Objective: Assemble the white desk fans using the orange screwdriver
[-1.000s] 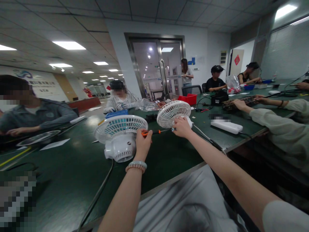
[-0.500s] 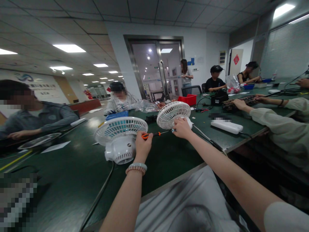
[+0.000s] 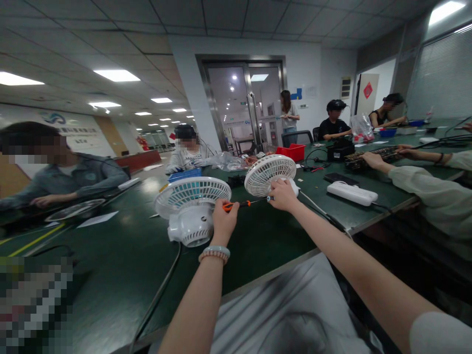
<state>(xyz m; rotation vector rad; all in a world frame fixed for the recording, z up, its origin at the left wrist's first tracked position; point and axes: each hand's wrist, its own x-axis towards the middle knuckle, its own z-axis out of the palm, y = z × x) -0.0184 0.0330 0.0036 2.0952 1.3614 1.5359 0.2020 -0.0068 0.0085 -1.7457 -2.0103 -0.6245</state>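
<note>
- The person is wearing a smooth, pale grey-green bangle (image 3: 220,250) on the left wrist, just behind the left hand (image 3: 224,223).
- A beaded bracelet (image 3: 213,255) of small, round, pinkish-beige beads is circling the same wrist, right beside it.
- A plain, whitish short sleeve (image 3: 438,334) is covering the right upper arm.
- Light grey cloth (image 3: 265,309) is lying across the lap in long, soft folds.

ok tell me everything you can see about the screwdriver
The screwdriver has an orange and black handle and a thin, metal-looking shaft. The left hand grips the handle, covering part of it. It is held nearly level over the green table, between two white fans, its shaft pointing toward the right hand. The tip is too small to make out.
</note>
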